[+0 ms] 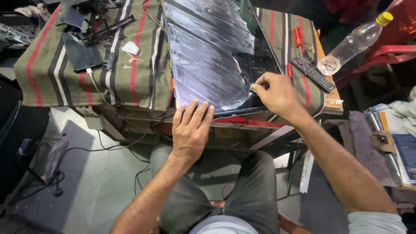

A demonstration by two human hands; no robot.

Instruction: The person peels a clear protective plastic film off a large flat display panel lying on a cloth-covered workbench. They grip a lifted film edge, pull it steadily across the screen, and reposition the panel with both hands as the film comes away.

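Seemingly smeared, glossy dark panel [208,60].

I see a flat display panel [208,56] lying face-up on the striped cloth, its near edge right under my left hand [190,130], palm pressed flat on the bottom rim. A silvery, streaked film [203,69] covers most of its surface, peeled back at the near right corner to expose dark glass just beyond my right hand [277,93]. My right fingertips pinch a small pale scraper-like piece [252,87] against the film's torn edge.
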